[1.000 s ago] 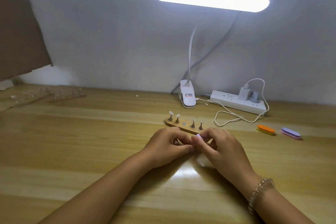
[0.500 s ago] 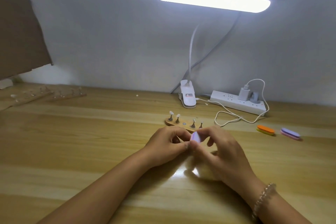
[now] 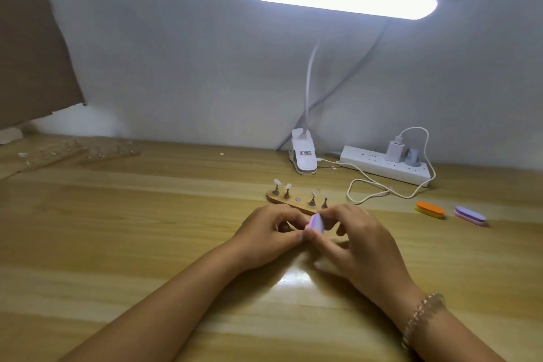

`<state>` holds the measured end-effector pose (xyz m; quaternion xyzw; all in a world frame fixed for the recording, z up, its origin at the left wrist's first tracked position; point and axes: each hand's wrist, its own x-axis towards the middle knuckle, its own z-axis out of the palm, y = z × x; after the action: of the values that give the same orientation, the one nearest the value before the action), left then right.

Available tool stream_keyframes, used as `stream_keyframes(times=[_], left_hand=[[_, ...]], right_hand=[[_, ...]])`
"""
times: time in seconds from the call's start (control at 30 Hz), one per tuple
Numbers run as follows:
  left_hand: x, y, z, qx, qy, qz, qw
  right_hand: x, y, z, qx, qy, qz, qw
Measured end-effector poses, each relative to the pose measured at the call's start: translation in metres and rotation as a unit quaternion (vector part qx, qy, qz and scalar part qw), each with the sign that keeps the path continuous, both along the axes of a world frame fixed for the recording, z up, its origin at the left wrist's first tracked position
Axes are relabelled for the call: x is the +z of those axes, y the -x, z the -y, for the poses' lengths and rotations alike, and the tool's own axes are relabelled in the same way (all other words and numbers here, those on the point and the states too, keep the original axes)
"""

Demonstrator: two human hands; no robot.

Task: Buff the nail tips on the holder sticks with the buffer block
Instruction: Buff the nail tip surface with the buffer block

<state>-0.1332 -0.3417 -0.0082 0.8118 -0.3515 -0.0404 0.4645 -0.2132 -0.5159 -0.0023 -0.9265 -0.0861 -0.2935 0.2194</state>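
my hands are close together, just in front of the base (image 3: pixel 291 202). my right hand (image 3: pixel 361 244) pinches the purple block (image 3: pixel 315 223). my left hand (image 3: pixel 270 232) is curled up right beside the block, but i cannot tell what it holds. i think it is a stick with a tip, since one spot on the base is bare. four sticks (image 3: pixel 312 201) stand in the base. to do this well, i rub softly with small strokes and hold the left hand steady so the tip does not pop off.
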Motion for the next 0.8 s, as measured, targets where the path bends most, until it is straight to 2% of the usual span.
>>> stream_keyframes(times=[0.1, 0.17, 0.23, 0.4, 0.53, 0.67, 0.8], left_hand=[[0.000, 0.000, 0.001, 0.010, -0.015, 0.018, 1.000], [0.000, 0.000, 0.001, 0.018, -0.010, 0.023, 1.000], [0.000, 0.000, 0.000, 0.019, -0.008, 0.027, 0.999], [-0.001, 0.000, -0.001, 0.019, -0.005, 0.028, 0.999], [0.001, 0.001, 0.000, 0.024, -0.010, 0.037, 0.999], [0.000, 0.000, -0.001, 0.016, 0.001, 0.032, 0.999], [-0.003, -0.001, 0.001, 0.018, 0.009, 0.035, 0.999]], right_hand=[[-0.001, 0.004, -0.006, 0.022, 0.026, 0.003, 0.999], [0.001, -0.001, -0.001, -0.006, -0.030, -0.019, 0.999], [0.000, -0.005, 0.006, -0.028, -0.047, -0.040, 0.998], [-0.002, 0.003, -0.006, 0.024, 0.029, -0.003, 0.999], [0.001, -0.003, 0.003, -0.020, -0.037, -0.013, 0.999], [-0.003, 0.003, -0.005, 0.015, 0.030, 0.009, 0.999], [-0.001, -0.008, 0.010, -0.062, -0.108, -0.030, 0.992]])
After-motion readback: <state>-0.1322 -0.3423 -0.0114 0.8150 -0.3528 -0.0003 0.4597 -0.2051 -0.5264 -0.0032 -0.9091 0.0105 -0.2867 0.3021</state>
